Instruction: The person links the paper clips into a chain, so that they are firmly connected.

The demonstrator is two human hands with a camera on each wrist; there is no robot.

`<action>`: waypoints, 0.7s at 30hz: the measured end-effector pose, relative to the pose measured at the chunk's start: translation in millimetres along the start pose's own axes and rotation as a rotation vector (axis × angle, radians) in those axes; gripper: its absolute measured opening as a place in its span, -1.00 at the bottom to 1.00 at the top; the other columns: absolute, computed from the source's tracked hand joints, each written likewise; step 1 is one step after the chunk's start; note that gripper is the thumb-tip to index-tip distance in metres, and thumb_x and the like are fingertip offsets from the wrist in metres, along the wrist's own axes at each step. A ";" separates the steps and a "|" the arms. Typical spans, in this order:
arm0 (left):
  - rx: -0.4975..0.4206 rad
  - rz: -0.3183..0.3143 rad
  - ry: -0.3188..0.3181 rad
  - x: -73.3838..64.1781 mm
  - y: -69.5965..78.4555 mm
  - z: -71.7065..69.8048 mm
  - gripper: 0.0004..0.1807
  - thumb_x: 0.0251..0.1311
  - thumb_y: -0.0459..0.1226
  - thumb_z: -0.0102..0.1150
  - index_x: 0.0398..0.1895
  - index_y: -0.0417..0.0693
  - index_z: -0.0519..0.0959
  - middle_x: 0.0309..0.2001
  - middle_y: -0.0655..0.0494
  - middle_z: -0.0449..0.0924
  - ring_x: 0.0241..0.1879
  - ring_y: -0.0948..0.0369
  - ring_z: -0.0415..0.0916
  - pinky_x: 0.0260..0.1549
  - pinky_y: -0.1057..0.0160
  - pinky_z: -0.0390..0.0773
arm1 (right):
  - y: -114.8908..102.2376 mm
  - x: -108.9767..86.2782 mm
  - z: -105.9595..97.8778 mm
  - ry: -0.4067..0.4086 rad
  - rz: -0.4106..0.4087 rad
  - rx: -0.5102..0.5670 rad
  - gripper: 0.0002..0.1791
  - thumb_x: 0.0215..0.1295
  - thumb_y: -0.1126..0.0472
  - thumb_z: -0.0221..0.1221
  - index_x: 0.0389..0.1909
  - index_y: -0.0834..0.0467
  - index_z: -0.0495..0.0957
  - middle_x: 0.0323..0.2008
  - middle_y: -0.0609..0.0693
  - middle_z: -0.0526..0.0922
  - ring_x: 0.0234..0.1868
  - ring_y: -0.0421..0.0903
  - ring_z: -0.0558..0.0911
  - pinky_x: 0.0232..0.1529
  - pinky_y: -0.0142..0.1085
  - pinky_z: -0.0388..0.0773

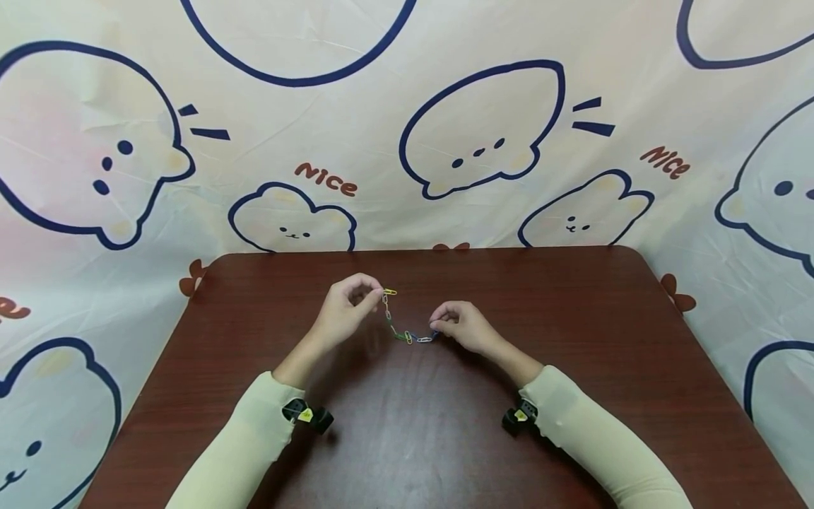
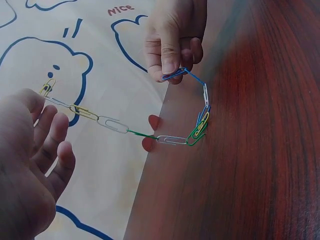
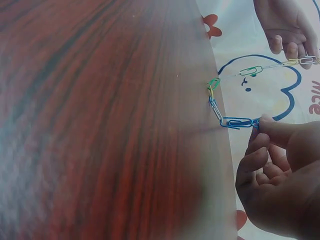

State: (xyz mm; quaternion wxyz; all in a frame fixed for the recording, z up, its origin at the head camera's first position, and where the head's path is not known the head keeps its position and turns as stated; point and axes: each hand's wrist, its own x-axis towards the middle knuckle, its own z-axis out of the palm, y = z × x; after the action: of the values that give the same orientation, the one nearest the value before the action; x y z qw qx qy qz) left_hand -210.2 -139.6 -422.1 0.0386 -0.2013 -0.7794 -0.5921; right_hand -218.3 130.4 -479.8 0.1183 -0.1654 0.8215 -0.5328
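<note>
A chain of linked paper clips [image 1: 391,324] in yellow, white, green and blue hangs in a sagging curve between both hands. My left hand [image 1: 346,307] pinches its upper end, where a yellow paper clip [image 1: 390,291] pokes out past the fingertips. At the other end, my right hand [image 1: 463,325] pinches a blue paper clip [image 2: 173,75] between thumb and finger. Near the bottom of the curve, a yellow and a green clip [image 2: 196,134] bunch together in the left wrist view. In the right wrist view the blue clips [image 3: 240,122] lie close to the right fingertips.
The dark red-brown wooden table [image 1: 407,438] lies beneath both hands. Behind it and at its sides hangs a pale cloth [image 1: 375,127] printed with cartoon outlines. Each wrist wears a small black camera on a strap, over a cream sleeve [image 1: 242,438].
</note>
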 end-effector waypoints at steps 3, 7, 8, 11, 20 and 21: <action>0.010 -0.007 0.001 -0.2 3.0 0.5 -0.93 0.40 -0.41 0.20 -0.18 -0.28 0.61 -0.40 0.03 0.59 -0.38 -0.18 0.51 -0.48 0.38 0.46 | -1.0 -0.5 -1.0 0.013 -0.003 -0.019 -0.96 0.38 0.32 0.28 -0.26 0.24 0.65 -0.41 0.00 0.65 -0.42 -0.06 0.57 -0.40 -0.32 0.54; 0.015 -0.019 -0.009 -2.8 19.3 1.7 -0.93 0.39 -0.47 0.17 -0.18 -0.37 0.59 -0.40 -0.19 0.58 -0.36 -0.29 0.49 -0.48 0.39 0.45 | -3.5 -1.7 -2.7 0.016 0.016 -0.033 -0.95 0.42 0.29 0.25 -0.24 0.20 0.63 -0.41 0.03 0.61 -0.48 -0.11 0.50 -0.45 -0.36 0.49; 0.014 -0.020 -0.013 -3.4 23.4 1.9 -0.93 0.39 -0.48 0.16 -0.19 -0.39 0.58 -0.39 -0.27 0.57 -0.35 -0.31 0.48 -0.48 0.39 0.46 | -4.5 -2.2 -3.1 0.015 0.022 -0.030 -0.94 0.43 0.29 0.24 -0.23 0.21 0.63 -0.42 0.04 0.59 -0.49 -0.12 0.49 -0.47 -0.36 0.47; 0.017 -0.021 -0.019 -4.9 30.4 1.8 -0.93 0.38 -0.50 0.15 -0.19 -0.42 0.57 -0.36 -0.40 0.55 -0.36 -0.30 0.48 -0.48 0.39 0.45 | -7.1 -3.5 -4.5 0.008 0.026 -0.019 -0.93 0.45 0.30 0.21 -0.20 0.25 0.62 -0.42 0.07 0.58 -0.51 -0.12 0.48 -0.49 -0.32 0.52; 0.001 -0.010 -0.006 -0.9 0.4 1.1 -0.92 0.39 -0.42 0.20 -0.17 -0.32 0.61 -0.33 -0.34 0.59 -0.40 -0.07 0.53 -0.48 0.37 0.47 | -10.3 -4.3 -8.9 -0.010 0.059 -0.016 -0.91 0.44 0.44 0.14 -0.15 0.32 0.61 -0.29 0.13 0.65 -0.36 -0.06 0.61 -0.29 -0.14 0.67; -0.002 -0.006 -0.008 -0.9 -0.1 1.0 -0.92 0.39 -0.42 0.20 -0.18 -0.32 0.61 -0.33 -0.34 0.59 -0.41 -0.07 0.53 -0.49 0.37 0.48 | -9.8 -4.3 -9.1 -0.007 0.059 -0.027 -0.91 0.44 0.44 0.15 -0.16 0.32 0.62 -0.30 0.12 0.65 -0.36 -0.04 0.61 -0.30 -0.15 0.67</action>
State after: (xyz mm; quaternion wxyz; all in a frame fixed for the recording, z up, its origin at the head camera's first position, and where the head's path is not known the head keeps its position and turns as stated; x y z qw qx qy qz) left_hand -209.3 -138.9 -422.7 0.0335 -0.2015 -0.7794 -0.5923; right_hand -216.4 136.0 -467.0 0.1349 -0.1444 0.8326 -0.5174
